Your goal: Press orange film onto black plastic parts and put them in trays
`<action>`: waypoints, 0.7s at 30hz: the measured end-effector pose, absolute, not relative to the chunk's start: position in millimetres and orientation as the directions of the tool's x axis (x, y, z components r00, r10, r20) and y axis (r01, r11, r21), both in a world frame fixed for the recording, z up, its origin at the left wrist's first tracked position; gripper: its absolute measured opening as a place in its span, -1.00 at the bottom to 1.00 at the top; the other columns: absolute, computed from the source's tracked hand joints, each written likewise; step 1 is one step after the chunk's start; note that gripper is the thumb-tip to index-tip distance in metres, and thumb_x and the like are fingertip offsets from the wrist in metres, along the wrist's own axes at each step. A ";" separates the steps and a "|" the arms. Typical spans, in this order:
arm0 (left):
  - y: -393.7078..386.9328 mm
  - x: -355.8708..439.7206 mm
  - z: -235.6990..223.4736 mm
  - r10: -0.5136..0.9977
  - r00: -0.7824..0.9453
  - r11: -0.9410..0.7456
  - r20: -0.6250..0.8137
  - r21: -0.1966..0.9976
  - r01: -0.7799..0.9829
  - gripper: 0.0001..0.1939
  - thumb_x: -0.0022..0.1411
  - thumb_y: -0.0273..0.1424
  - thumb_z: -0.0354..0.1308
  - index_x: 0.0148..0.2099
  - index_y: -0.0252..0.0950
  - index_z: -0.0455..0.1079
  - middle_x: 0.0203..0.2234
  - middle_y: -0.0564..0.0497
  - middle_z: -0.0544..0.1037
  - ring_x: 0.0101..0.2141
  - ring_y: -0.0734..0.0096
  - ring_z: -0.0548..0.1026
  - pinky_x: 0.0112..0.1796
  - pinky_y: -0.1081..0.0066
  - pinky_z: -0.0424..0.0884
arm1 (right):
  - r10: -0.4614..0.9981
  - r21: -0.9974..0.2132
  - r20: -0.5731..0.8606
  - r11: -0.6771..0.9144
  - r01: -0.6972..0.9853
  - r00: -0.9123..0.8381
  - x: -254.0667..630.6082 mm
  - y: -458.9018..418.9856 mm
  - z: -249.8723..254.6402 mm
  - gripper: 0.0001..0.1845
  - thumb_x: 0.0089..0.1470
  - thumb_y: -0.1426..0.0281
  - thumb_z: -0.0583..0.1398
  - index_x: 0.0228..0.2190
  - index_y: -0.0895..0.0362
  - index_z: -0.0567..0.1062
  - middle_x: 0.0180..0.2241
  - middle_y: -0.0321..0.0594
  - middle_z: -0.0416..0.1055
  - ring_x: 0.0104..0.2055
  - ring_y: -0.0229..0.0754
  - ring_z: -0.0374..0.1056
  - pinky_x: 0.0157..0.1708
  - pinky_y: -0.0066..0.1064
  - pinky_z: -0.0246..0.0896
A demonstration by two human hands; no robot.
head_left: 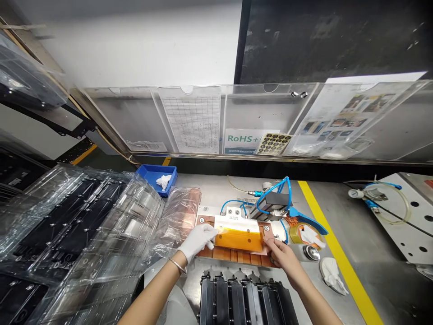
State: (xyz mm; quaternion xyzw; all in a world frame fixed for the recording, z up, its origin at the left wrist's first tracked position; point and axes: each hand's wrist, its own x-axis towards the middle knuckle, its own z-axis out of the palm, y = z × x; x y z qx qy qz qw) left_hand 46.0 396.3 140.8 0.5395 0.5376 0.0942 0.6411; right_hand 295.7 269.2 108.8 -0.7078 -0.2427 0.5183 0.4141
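Note:
An amber-orange film strip [238,239] lies across a copper-coloured plate [237,257] seated in a fixture with blue air hoses [270,198]. My left hand [198,241], in a white glove, presses its fingers on the strip's left end. My bare right hand [282,255] pinches the strip's right end, fingers closed on it. A white labelled block [233,222] sits just behind the strip.
Clear plastic trays holding black parts [77,230] are stacked at left. A row of black parts [246,298] stands at the near edge. A blue bin [157,178] sits at the back, a tape roll [302,232] and white cloth [333,275] at right, beside a yellow floor line [338,253].

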 end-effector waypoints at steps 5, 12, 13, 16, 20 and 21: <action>400.1 43.8 139.0 0.686 0.391 0.427 -0.613 0.775 0.466 -0.60 0.00 -0.03 0.22 -0.49 -0.25 0.26 -0.65 0.19 0.39 -0.66 0.58 0.35 -0.63 0.52 0.01 | 0.755 -0.813 -0.573 -0.572 -0.107 0.319 295.1 275.8 109.2 -0.46 -0.15 -0.13 0.27 -0.61 0.07 0.31 -0.74 -0.58 -0.10 -0.67 -0.39 -0.23 -0.59 -0.44 -0.38; 405.6 45.5 135.0 0.671 0.367 0.438 -0.644 0.744 0.504 -0.75 0.16 -0.25 0.11 -0.48 -0.25 0.22 -0.69 0.19 0.42 -0.71 0.59 0.30 -0.63 0.52 0.04 | 0.727 -0.776 -0.625 -0.618 -0.125 0.284 298.8 288.1 104.1 -0.50 -0.20 -0.08 0.27 -0.63 0.04 0.25 -0.76 -0.62 -0.15 -0.67 -0.41 -0.31 -0.61 -0.45 -0.43; 406.0 46.5 135.8 0.672 0.359 0.437 -0.648 0.738 0.514 -0.76 0.18 -0.28 0.11 -0.48 -0.25 0.22 -0.70 0.20 0.41 -0.72 0.60 0.28 -0.63 0.52 0.03 | 0.725 -0.775 -0.626 -0.620 -0.125 0.286 299.0 289.5 104.1 -0.51 -0.21 -0.07 0.27 -0.64 0.04 0.25 -0.76 -0.61 -0.15 -0.68 -0.41 -0.31 -0.62 -0.45 -0.44; 406.8 49.4 138.4 0.674 0.331 0.436 -0.660 0.718 0.542 -0.75 0.23 -0.31 0.10 -0.48 -0.25 0.22 -0.73 0.22 0.36 -0.74 0.60 0.21 -0.64 0.52 0.03 | 0.725 -0.777 -0.621 -0.618 -0.118 0.297 298.9 292.2 105.8 -0.51 -0.24 -0.07 0.27 -0.65 0.04 0.25 -0.76 -0.61 -0.14 -0.68 -0.42 -0.30 -0.62 -0.45 -0.43; 407.9 51.3 138.6 0.681 0.322 0.424 -0.658 0.712 0.560 -0.73 0.26 -0.32 0.11 -0.48 -0.26 0.22 -0.71 0.24 0.35 -0.74 0.62 0.20 -0.64 0.53 0.07 | 0.729 -0.785 -0.607 -0.612 -0.095 0.317 299.0 293.2 106.1 -0.49 -0.26 -0.09 0.26 -0.66 0.05 0.25 -0.76 -0.60 -0.12 -0.69 -0.42 -0.27 -0.63 -0.47 -0.39; 408.4 51.4 137.8 0.682 0.324 0.418 -0.656 0.713 0.562 -0.73 0.26 -0.33 0.11 -0.48 -0.26 0.22 -0.70 0.24 0.35 -0.73 0.62 0.21 -0.64 0.53 0.08 | 0.731 -0.788 -0.600 -0.610 -0.084 0.326 299.0 293.3 105.6 -0.49 -0.26 -0.10 0.26 -0.67 0.04 0.26 -0.77 -0.59 -0.11 -0.69 -0.42 -0.27 -0.63 -0.48 -0.37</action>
